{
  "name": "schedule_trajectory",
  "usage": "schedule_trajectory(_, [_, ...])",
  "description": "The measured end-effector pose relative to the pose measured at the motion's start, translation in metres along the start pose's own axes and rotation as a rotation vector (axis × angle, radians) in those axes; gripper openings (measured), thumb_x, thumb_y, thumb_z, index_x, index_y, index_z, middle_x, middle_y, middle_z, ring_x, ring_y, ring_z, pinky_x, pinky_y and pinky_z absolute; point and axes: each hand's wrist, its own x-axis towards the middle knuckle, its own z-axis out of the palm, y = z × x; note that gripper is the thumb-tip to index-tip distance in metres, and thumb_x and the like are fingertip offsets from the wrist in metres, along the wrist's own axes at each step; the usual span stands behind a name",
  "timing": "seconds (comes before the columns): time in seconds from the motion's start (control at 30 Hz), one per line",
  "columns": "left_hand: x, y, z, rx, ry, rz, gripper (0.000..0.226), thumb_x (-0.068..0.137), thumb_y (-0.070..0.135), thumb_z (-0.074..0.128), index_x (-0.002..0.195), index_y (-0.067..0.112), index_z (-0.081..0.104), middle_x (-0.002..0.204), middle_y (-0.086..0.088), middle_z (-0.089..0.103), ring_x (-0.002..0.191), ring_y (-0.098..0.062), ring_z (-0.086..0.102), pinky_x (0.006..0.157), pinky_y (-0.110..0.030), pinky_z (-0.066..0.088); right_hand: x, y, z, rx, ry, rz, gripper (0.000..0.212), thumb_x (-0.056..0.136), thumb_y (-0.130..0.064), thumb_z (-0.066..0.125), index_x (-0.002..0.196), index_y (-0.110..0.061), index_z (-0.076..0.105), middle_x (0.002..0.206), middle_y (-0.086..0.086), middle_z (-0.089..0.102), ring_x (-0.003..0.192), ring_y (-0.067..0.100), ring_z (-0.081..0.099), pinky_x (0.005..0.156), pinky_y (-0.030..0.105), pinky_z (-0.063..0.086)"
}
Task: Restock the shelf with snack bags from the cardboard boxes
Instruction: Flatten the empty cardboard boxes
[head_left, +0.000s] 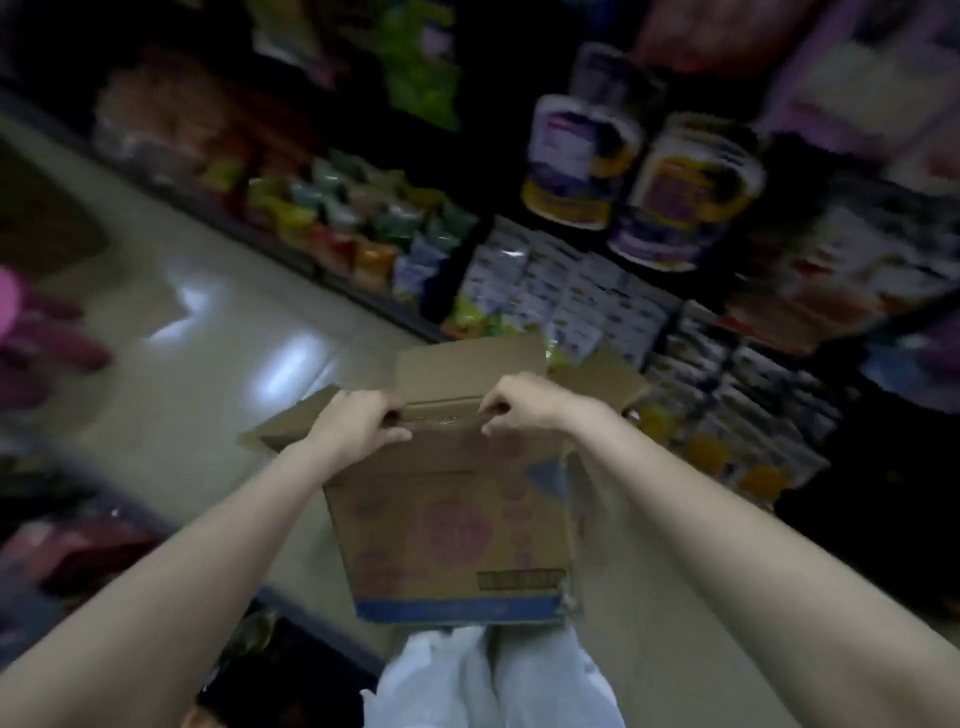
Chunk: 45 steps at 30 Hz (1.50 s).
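Snack bags were hardly visible at this moment: only a dark sliver showed inside the brown cardboard box with pink printed circles and a blue bottom band (452, 525), too blurred to tell what lay there. That box stood on the pale glossy floor (208, 364) in front of the person, just beside the low dark store shelf (363, 291). Both hands were on its near top flap. The left hand (358, 421) had its fingers curled over the flap's edge, gripping it, and the right hand (524, 405) pinched the same edge further along. The far flap and 2 side flaps stood open.

Judging by this, the work was at an early stage: the box was only being opened, and no bag was in either hand. The shelf already carried rows of small green, orange and blue packets (363, 223), with 2 large purple-labelled tins (639, 182) on the level above. Emptying the box onto the shelf was apparently all left to do.
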Motion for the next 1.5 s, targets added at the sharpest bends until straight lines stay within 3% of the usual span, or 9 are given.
schedule_trajectory(0.1, [-0.033, -0.053, -0.021, -0.135, 0.154, -0.16, 0.022, 0.087, 0.033, 0.063, 0.094, 0.013, 0.059, 0.093, -0.004, 0.062, 0.097, -0.027, 0.058, 0.072, -0.031, 0.037, 0.05, -0.051, -0.029, 0.023, 0.09, -0.091, 0.028, 0.084, -0.032, 0.067, 0.105, -0.014, 0.071, 0.108, 0.002, 0.069, 0.101, 0.019, 0.061, 0.08, 0.029, 0.045])
schedule_trajectory(0.23, [-0.05, -0.109, -0.048, -0.176, 0.285, -0.326, 0.024, 0.09, 0.035, 0.059, 0.102, 0.014, 0.06, 0.104, -0.004, 0.062, 0.1, -0.025, 0.056, 0.07, -0.028, 0.037, 0.12, -0.106, -0.06, 0.034, 0.113, -0.177, 0.027, 0.084, -0.033, 0.066, 0.1, -0.011, 0.07, 0.103, 0.004, 0.07, 0.099, 0.02, 0.062, 0.077, 0.028, 0.043])
schedule_trajectory(0.37, [-0.039, -0.175, -0.077, -0.122, 0.287, -0.487, 0.022, 0.093, 0.035, 0.054, 0.102, 0.016, 0.057, 0.105, -0.003, 0.06, 0.098, -0.024, 0.056, 0.067, -0.028, 0.036, 0.2, -0.145, -0.098, 0.08, 0.066, -0.279, 0.035, 0.087, -0.035, 0.063, 0.115, -0.013, 0.063, 0.119, 0.004, 0.064, 0.109, 0.018, 0.057, 0.08, 0.02, 0.037])
schedule_trajectory(0.43, [-0.029, -0.212, -0.094, -0.098, 0.302, -0.574, 0.02, 0.093, 0.034, 0.054, 0.102, 0.017, 0.057, 0.107, -0.005, 0.062, 0.098, -0.026, 0.058, 0.073, -0.03, 0.042, 0.245, -0.163, -0.124, 0.071, 0.063, -0.302, 0.041, 0.088, -0.037, 0.061, 0.122, -0.014, 0.058, 0.125, 0.005, 0.06, 0.112, 0.018, 0.055, 0.082, 0.019, 0.037])
schedule_trajectory(0.63, [-0.024, -0.331, -0.166, -0.087, 0.443, -0.892, 0.028, 0.093, 0.03, 0.055, 0.108, 0.008, 0.061, 0.108, -0.016, 0.062, 0.101, -0.035, 0.058, 0.077, -0.037, 0.044, 0.363, -0.247, -0.197, 0.077, 0.006, -0.315, 0.047, 0.089, -0.036, 0.061, 0.127, -0.009, 0.054, 0.13, 0.008, 0.056, 0.118, 0.023, 0.053, 0.09, 0.027, 0.041])
schedule_trajectory(0.93, [-0.013, -0.531, -0.302, -0.183, 0.663, -1.078, 0.023, 0.092, 0.028, 0.055, 0.097, 0.006, 0.058, 0.104, -0.017, 0.062, 0.099, -0.035, 0.058, 0.079, -0.037, 0.041, 0.551, -0.463, -0.258, -0.013, -0.069, -0.484, 0.055, 0.089, -0.035, 0.061, 0.134, -0.009, 0.044, 0.139, 0.01, 0.047, 0.126, 0.024, 0.046, 0.097, 0.031, 0.038])
schedule_trajectory(1.1, [-0.008, -0.633, -0.372, -0.247, 0.71, -1.239, 0.026, 0.093, 0.031, 0.054, 0.104, 0.008, 0.06, 0.106, -0.015, 0.065, 0.101, -0.033, 0.059, 0.083, -0.035, 0.044, 0.631, -0.573, -0.298, -0.023, -0.033, -0.539, 0.062, 0.089, -0.032, 0.061, 0.14, -0.009, 0.035, 0.142, 0.013, 0.041, 0.13, 0.026, 0.041, 0.099, 0.031, 0.036])
schedule_trajectory(1.37, [0.046, -0.8, -0.443, -0.284, 0.606, -1.532, 0.025, 0.095, 0.029, 0.05, 0.099, 0.007, 0.062, 0.103, -0.016, 0.065, 0.099, -0.034, 0.059, 0.087, -0.034, 0.036, 0.821, -0.683, -0.336, 0.062, -0.11, -0.436, 0.074, 0.084, -0.034, 0.068, 0.142, -0.009, 0.03, 0.144, 0.012, 0.04, 0.131, 0.027, 0.04, 0.102, 0.033, 0.035])
schedule_trajectory(1.5, [0.056, -0.886, -0.505, -0.247, 0.741, -1.589, 0.027, 0.093, 0.024, 0.049, 0.106, 0.003, 0.062, 0.108, -0.019, 0.063, 0.102, -0.036, 0.058, 0.087, -0.036, 0.038, 0.904, -0.735, -0.361, 0.023, -0.182, -0.386, 0.073, 0.085, -0.032, 0.067, 0.143, -0.007, 0.028, 0.143, 0.013, 0.041, 0.128, 0.028, 0.043, 0.099, 0.033, 0.038])
